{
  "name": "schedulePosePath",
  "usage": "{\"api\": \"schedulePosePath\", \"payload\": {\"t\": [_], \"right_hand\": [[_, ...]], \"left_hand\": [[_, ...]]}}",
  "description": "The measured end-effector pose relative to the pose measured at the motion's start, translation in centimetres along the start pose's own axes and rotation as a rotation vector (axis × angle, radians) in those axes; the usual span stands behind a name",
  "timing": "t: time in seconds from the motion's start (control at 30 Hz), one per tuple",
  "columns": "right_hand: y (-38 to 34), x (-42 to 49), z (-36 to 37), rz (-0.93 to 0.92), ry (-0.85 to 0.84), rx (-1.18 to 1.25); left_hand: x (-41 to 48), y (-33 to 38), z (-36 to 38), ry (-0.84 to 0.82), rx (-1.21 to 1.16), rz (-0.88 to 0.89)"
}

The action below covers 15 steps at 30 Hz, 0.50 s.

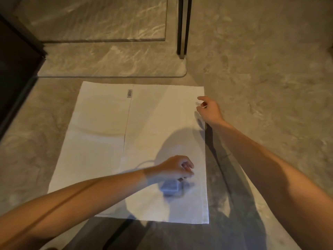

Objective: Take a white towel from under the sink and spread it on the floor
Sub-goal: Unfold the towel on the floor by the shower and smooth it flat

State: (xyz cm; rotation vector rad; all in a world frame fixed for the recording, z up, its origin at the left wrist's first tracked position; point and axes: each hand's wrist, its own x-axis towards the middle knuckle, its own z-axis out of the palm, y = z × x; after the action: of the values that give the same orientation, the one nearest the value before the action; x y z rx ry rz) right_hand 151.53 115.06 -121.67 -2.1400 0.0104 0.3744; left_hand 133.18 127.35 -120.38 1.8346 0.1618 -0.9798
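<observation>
The white towel (100,141) lies flat on the stone floor, with a seam down its middle and a small label near the far edge. My right hand (210,110) hovers at the towel's right edge near the far corner, thumb and fingers loosely apart and holding nothing. My left hand (175,166) is over the towel's near right part with its fingers curled shut. I see no cloth pinched in it. A blurred bluish square thing (170,186) on a white cord shows just below that hand.
A dark cabinet or wall (16,56) runs along the left. A glass panel's dark frame post (183,27) stands beyond the towel, with a raised stone threshold (111,59) behind the far edge. Bare stone floor (270,87) extends to the right.
</observation>
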Motion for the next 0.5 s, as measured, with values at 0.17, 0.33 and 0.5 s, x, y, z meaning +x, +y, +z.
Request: {"api": "schedulePosePath", "payload": {"t": [0.17,0.33,0.5], "right_hand": [[-2.4,0.0,1.6,-0.035,-0.031,-0.041],[-6.5,0.0,6.1,-0.1,-0.072,-0.08],[-10.8,0.0,12.2,-0.127,-0.128,-0.084]], "left_hand": [[-1.7,-2.2,-6.1,0.177,0.007,0.029],[-4.9,-7.0,-10.4,0.322,0.051,-0.01],[-7.8,-11.6,-13.2,0.421,0.11,0.027]]}}
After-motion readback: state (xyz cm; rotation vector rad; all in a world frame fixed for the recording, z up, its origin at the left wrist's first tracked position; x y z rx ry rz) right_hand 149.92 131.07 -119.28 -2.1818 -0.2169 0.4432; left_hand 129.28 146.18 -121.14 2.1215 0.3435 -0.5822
